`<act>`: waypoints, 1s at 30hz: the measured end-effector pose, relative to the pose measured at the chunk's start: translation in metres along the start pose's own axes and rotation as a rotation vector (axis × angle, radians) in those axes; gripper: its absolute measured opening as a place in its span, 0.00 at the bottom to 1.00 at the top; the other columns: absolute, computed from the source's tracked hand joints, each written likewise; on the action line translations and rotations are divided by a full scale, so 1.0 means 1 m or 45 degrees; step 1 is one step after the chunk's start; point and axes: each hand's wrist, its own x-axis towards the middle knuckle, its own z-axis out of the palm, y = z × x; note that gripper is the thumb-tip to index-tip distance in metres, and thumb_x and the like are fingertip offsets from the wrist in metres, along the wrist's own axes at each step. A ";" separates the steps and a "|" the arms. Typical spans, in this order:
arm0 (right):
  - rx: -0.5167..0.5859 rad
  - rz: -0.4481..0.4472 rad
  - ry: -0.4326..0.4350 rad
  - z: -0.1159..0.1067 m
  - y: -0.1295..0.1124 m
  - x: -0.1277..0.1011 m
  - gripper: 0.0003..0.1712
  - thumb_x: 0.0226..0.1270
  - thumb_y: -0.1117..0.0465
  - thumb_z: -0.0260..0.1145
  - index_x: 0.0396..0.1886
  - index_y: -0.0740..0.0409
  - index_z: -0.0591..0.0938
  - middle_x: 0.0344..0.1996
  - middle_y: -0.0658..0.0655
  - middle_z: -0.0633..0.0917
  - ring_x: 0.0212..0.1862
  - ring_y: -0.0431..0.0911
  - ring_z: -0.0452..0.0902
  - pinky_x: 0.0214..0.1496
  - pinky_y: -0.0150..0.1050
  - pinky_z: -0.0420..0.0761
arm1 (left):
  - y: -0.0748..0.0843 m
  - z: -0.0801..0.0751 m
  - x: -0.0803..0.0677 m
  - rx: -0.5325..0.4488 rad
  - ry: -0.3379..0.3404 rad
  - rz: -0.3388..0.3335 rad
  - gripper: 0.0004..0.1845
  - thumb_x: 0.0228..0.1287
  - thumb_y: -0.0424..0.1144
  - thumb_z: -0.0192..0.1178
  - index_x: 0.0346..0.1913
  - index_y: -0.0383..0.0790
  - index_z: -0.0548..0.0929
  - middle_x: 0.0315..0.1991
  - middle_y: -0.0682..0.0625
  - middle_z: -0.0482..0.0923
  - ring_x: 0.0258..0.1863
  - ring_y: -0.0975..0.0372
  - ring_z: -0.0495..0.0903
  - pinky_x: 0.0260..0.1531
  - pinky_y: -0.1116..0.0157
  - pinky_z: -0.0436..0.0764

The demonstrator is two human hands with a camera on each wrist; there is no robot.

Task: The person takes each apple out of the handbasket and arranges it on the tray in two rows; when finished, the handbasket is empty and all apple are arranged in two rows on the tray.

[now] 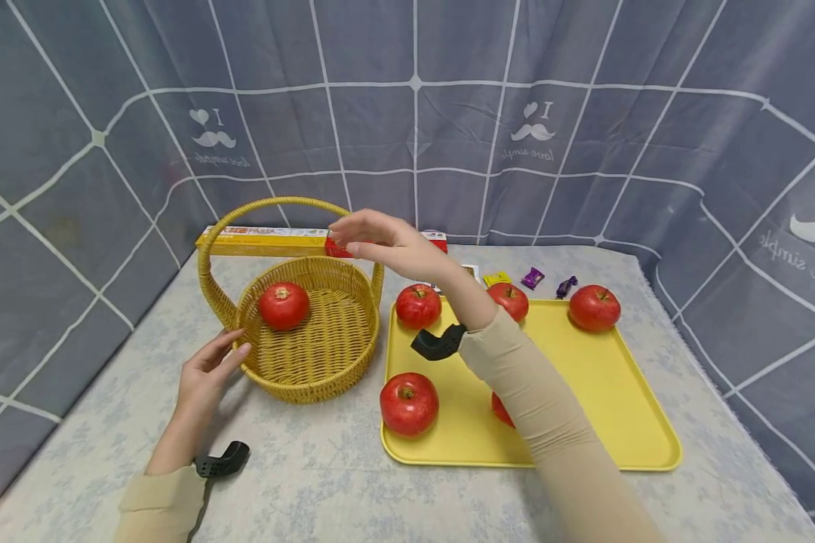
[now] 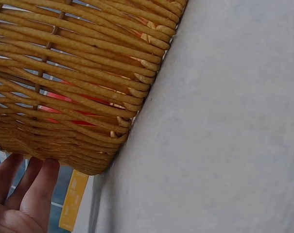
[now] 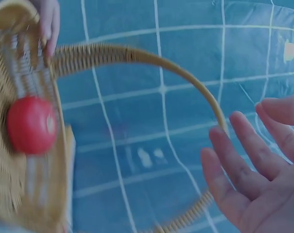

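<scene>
At the left of the head view stands a woven basket point(image 1: 319, 385) with a tall arched handle point(image 1: 281, 202) and one red apple point(image 1: 284, 305) inside. My left hand point(image 1: 207, 369) rests against its left rim; in the left wrist view the fingers point(image 2: 42, 187) lie fairly straight, touching the wicker. Over the right side of the handle, my right hand point(image 1: 387, 241) is raised with its fingers loosely spread, nothing in it. The right wrist view shows its open palm beside the handle point(image 3: 181, 73). Several red apples point(image 1: 410, 405) sit on a yellow tray point(image 1: 604, 400); the right forearm partly covers one.
Behind the basket lie a long yellow box point(image 1: 265, 243) and a red box point(image 1: 435, 240). Small wrapped candies, one yellow point(image 1: 497, 279) and two purple point(image 1: 533, 277), lie beyond the tray. A grey checked curtain point(image 1: 407, 151) encloses the table point(image 1: 312, 475).
</scene>
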 end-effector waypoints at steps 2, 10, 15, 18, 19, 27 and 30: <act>0.071 -0.011 0.010 0.012 0.006 0.013 0.19 0.69 0.71 0.55 0.58 0.70 0.71 0.55 0.65 0.76 0.56 0.51 0.74 0.57 0.40 0.74 | 0.000 0.000 0.000 -0.002 -0.004 0.008 0.25 0.65 0.40 0.61 0.64 0.40 0.72 0.73 0.45 0.49 0.70 0.59 0.53 0.49 0.82 0.69; 0.207 0.082 0.115 0.056 0.038 0.046 0.19 0.68 0.74 0.54 0.58 0.74 0.69 0.55 0.72 0.74 0.58 0.58 0.71 0.55 0.35 0.74 | -0.001 0.000 0.001 0.005 -0.014 0.019 0.26 0.64 0.42 0.61 0.64 0.38 0.72 0.73 0.46 0.50 0.71 0.60 0.52 0.49 0.82 0.69; 0.181 0.215 0.232 0.080 0.062 0.055 0.19 0.69 0.68 0.56 0.59 0.68 0.72 0.55 0.64 0.77 0.56 0.47 0.74 0.52 0.30 0.75 | -0.003 -0.002 0.002 0.069 -0.005 0.027 0.27 0.64 0.45 0.61 0.64 0.38 0.72 0.73 0.46 0.50 0.70 0.59 0.55 0.48 0.83 0.69; 0.140 0.291 0.311 0.092 0.075 0.059 0.18 0.69 0.65 0.59 0.57 0.65 0.75 0.54 0.60 0.79 0.54 0.41 0.75 0.52 0.28 0.74 | -0.003 -0.002 0.002 0.075 -0.003 0.033 0.27 0.64 0.45 0.61 0.64 0.38 0.72 0.73 0.45 0.51 0.70 0.59 0.55 0.48 0.83 0.68; 0.130 0.310 0.339 0.095 0.080 0.060 0.18 0.68 0.64 0.60 0.56 0.64 0.76 0.53 0.59 0.79 0.53 0.41 0.75 0.51 0.28 0.74 | -0.003 -0.002 0.002 0.076 -0.003 0.031 0.28 0.64 0.45 0.61 0.64 0.37 0.72 0.73 0.45 0.51 0.70 0.59 0.55 0.48 0.83 0.68; 0.025 0.477 0.349 0.116 0.110 0.057 0.28 0.64 0.58 0.64 0.63 0.58 0.70 0.61 0.57 0.72 0.63 0.51 0.67 0.58 0.37 0.71 | -0.001 -0.001 0.001 0.109 0.001 0.000 0.27 0.64 0.45 0.61 0.65 0.40 0.71 0.73 0.47 0.51 0.70 0.58 0.54 0.48 0.82 0.69; -0.024 0.554 0.287 0.119 0.117 0.054 0.36 0.64 0.56 0.65 0.69 0.53 0.64 0.67 0.56 0.65 0.67 0.53 0.60 0.62 0.44 0.68 | -0.001 -0.002 0.002 0.112 0.004 -0.003 0.27 0.65 0.45 0.60 0.65 0.41 0.72 0.73 0.47 0.51 0.70 0.58 0.55 0.48 0.82 0.69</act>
